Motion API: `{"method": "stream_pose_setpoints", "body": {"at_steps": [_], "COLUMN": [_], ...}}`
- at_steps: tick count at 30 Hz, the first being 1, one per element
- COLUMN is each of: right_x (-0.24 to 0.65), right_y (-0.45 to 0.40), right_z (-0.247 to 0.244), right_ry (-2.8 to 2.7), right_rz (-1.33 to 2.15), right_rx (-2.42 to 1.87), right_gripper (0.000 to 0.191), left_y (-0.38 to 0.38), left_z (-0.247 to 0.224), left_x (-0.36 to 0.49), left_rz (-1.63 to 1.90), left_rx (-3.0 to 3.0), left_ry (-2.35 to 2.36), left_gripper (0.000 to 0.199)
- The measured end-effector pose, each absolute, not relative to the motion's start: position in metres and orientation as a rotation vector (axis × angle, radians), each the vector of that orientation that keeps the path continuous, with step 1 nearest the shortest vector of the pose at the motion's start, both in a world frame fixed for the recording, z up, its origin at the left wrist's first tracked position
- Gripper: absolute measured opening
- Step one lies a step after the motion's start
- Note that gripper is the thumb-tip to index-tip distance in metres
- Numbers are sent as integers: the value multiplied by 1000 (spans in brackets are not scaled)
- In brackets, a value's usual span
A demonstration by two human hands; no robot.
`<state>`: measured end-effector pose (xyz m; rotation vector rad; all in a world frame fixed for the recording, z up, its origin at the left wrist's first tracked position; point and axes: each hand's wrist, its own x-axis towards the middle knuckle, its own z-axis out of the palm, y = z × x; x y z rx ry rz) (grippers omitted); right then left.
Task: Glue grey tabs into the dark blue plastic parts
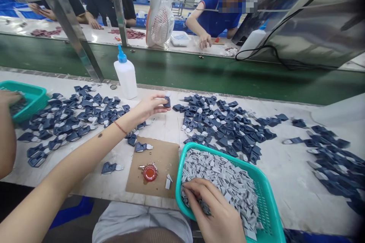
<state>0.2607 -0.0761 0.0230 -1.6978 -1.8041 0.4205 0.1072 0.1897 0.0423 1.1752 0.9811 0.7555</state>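
Observation:
My left hand (155,107) is stretched over the table and pinches a dark blue part (167,101) that has a light tip. At the near right, my right hand (212,207) reaches into a green basket (266,193) full of small grey pieces (219,171). Its thumb and fingertips are together at the basket's left side; whatever lies between them is too small to make out. Between the hands lies a brown cardboard sheet (162,155) with a round red dish (150,173), a dark blue part with a white tip (143,147) and a loose grey piece (168,183).
Piles of dark blue parts lie left (88,108) and right (225,121). A white bottle with a blue cap (127,78) stands behind my left forearm. Another person's arm (7,133) reaches into a green basket (34,95) at far left. People sit beyond the green belt (182,72).

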Motion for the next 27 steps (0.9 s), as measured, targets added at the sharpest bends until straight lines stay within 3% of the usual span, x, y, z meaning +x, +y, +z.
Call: {"method": "stream_pose_setpoints", "body": {"at_steps": [8, 17, 27], "right_x": [267, 226, 194], "right_y": [-68, -41, -23], "right_z": [32, 48, 29], "right_ry": [-1813, -1858, -1997], "right_rz": [216, 378, 483], "right_rx": [-1714, -1532, -1499], "right_gripper": [15, 13, 16], "left_y": [98, 29, -12], "left_z": [55, 36, 17], "left_x": [43, 4, 2], "left_rz": [769, 971, 1011], "left_rx": [818, 779, 712], "left_ry": [773, 985, 1108], "left_gripper": [21, 19, 17]}}
